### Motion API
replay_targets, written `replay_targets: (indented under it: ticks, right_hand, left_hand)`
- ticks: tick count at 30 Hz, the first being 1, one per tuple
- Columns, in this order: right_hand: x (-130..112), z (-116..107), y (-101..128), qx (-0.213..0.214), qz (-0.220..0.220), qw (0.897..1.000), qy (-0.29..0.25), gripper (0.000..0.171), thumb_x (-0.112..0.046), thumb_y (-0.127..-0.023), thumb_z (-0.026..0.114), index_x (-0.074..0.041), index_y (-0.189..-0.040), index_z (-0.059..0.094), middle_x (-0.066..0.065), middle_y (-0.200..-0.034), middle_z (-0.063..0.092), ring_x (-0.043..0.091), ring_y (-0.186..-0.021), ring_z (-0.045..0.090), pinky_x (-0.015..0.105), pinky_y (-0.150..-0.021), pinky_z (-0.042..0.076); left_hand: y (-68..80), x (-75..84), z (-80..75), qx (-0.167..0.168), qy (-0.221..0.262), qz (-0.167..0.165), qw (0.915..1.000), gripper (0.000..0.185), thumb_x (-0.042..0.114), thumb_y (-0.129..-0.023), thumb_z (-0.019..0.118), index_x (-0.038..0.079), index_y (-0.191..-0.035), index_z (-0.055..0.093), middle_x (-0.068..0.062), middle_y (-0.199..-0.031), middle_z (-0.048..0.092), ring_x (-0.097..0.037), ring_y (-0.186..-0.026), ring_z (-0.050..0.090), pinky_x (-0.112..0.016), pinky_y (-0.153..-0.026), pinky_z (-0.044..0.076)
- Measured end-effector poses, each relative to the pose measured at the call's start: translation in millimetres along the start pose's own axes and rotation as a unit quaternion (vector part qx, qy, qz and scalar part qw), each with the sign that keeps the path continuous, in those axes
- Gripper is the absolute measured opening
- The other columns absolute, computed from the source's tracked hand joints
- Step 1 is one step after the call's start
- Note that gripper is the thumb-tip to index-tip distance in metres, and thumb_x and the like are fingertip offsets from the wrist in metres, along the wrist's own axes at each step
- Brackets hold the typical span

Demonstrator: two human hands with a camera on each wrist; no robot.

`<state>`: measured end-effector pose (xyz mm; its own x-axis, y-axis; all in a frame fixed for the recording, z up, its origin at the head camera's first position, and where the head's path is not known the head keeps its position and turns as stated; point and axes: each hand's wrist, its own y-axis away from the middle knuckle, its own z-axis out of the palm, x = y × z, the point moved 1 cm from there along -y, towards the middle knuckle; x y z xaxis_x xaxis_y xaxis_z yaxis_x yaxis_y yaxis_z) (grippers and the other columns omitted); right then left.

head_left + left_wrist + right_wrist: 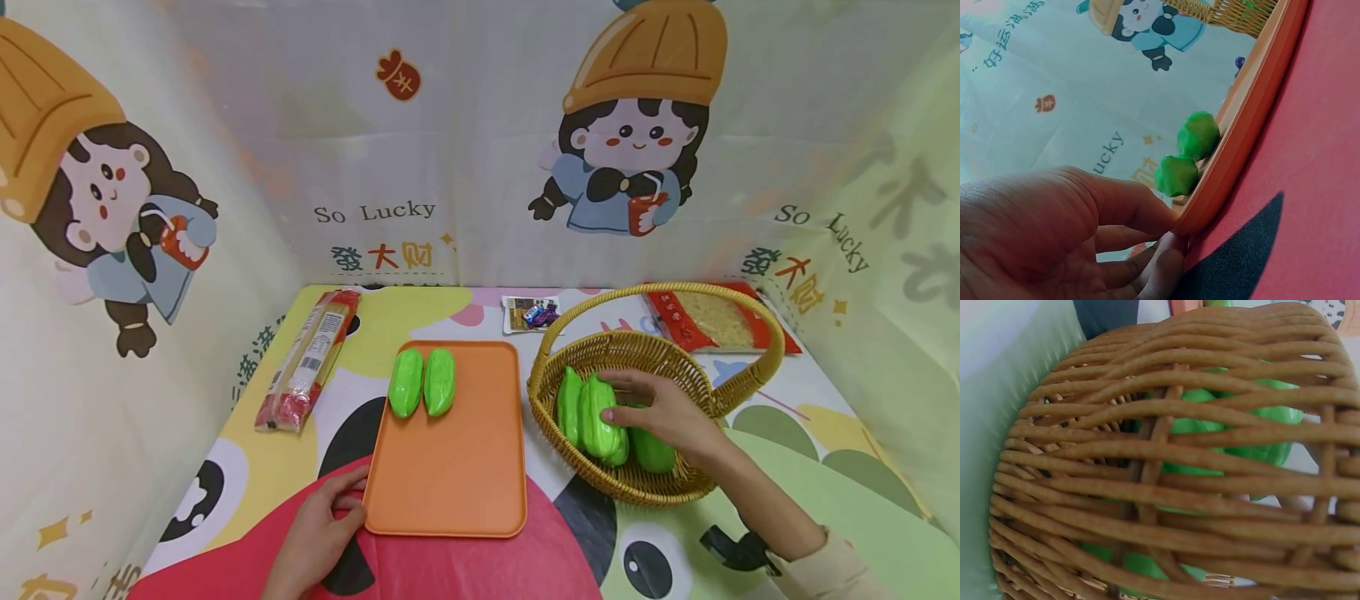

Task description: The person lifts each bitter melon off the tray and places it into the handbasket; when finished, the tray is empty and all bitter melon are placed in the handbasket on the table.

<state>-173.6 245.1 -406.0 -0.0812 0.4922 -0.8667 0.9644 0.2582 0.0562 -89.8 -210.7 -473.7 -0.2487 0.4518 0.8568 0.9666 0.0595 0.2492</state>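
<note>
Where the cartoon-printed cloth turns red at the near edge of the table, the left hand (318, 533) rests with its thumb and fingers pinching the near left corner of the orange tray (450, 483), a smooth, flat plastic rectangle with rounded corners. Toward the tray's far end lie two glossy green ridged gourds (422, 382), side by side and touching. Right of the tray stands one round wicker basket (645, 487) with an arched handle; inside it lie three more green gourds, and the right hand (660, 408) curls its fingers round the middle gourd (600, 417). Left of the tray lies a long noodle packet (307, 360). Beyond the tray sit a small snack pouch (531, 313) and a red-edged noodle bag (712, 321), before printed fabric walls.
</note>
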Motion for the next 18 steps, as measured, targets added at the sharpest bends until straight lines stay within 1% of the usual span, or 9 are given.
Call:
replay_targets:
  ticks: [5,8,10,12,15,17,18]
  right_hand:
    - [-5.5,-4.4,3.7,0.015,0.003,1.0,0.022,0.062,-0.035,-0.085,0.078,-0.015,-0.139,0.057,0.009,-0.137,0.057,0.037,-0.124,0.053,0.055,-0.094,0.046]
    - [-19.2,-6.9,12.2,0.031,-0.008,0.998,0.05,0.061,-0.038,-0.086,0.076,-0.02,-0.14,0.056,0.007,-0.138,0.056,0.037,-0.123,0.054,0.055,-0.092,0.047]
    - [-31.7,-6.3,19.1,0.038,-0.024,0.998,0.053,0.059,-0.037,-0.087,0.076,-0.021,-0.14,0.056,0.008,-0.138,0.055,0.037,-0.121,0.056,0.051,-0.089,0.05]
    - [-45.2,-2.4,26.0,0.038,-0.046,0.997,0.041,0.056,-0.034,-0.086,0.077,-0.023,-0.138,0.057,0.006,-0.137,0.055,0.036,-0.12,0.056,0.043,-0.087,0.053]
    - [-64.3,11.0,32.9,0.022,-0.09,0.996,-0.01,0.054,-0.023,-0.085,0.079,-0.02,-0.135,0.059,0.006,-0.135,0.055,0.034,-0.119,0.056,0.035,-0.085,0.054]
    - [-75.4,24.5,34.4,0.006,-0.107,0.993,-0.048,0.052,-0.017,-0.084,0.08,-0.019,-0.133,0.06,0.003,-0.133,0.055,0.03,-0.119,0.056,0.033,-0.086,0.053]
    - [-80.1,32.4,33.9,-0.003,-0.115,0.991,-0.066,0.052,-0.013,-0.084,0.079,-0.018,-0.132,0.061,0.003,-0.133,0.055,0.029,-0.118,0.056,0.034,-0.086,0.053]
  left_hand:
    - [0.9,0.7,0.1,-0.003,0.003,-0.001,1.0,0.049,-0.002,-0.088,0.062,0.004,-0.136,0.057,-0.008,-0.118,0.062,-0.018,-0.093,0.062,-0.026,-0.076,0.052]
    - [0.9,0.6,0.5,-0.002,0.003,0.002,1.0,0.049,-0.002,-0.088,0.061,0.004,-0.136,0.057,-0.007,-0.118,0.062,-0.017,-0.092,0.062,-0.026,-0.077,0.052]
    - [0.7,0.5,0.9,-0.001,0.0,0.005,1.0,0.049,-0.003,-0.087,0.061,0.004,-0.136,0.058,-0.007,-0.117,0.062,-0.017,-0.092,0.063,-0.026,-0.077,0.052]
    - [0.4,0.2,1.2,0.0,0.0,0.006,1.0,0.049,-0.003,-0.087,0.061,0.004,-0.136,0.058,-0.007,-0.117,0.063,-0.016,-0.092,0.063,-0.026,-0.077,0.051]
    - [0.2,-0.6,0.8,0.001,0.001,0.009,1.0,0.05,-0.003,-0.087,0.061,0.003,-0.136,0.057,-0.007,-0.117,0.063,-0.016,-0.092,0.063,-0.026,-0.077,0.051]
    - [0.2,-1.2,-0.3,0.0,0.0,0.011,0.9999,0.05,-0.003,-0.087,0.062,0.001,-0.136,0.057,-0.008,-0.118,0.062,-0.017,-0.092,0.063,-0.026,-0.076,0.051]
    - [0.3,-1.3,-0.9,0.0,0.0,0.008,1.0,0.05,-0.003,-0.087,0.062,0.001,-0.136,0.056,-0.008,-0.119,0.062,-0.017,-0.092,0.063,-0.026,-0.076,0.051]
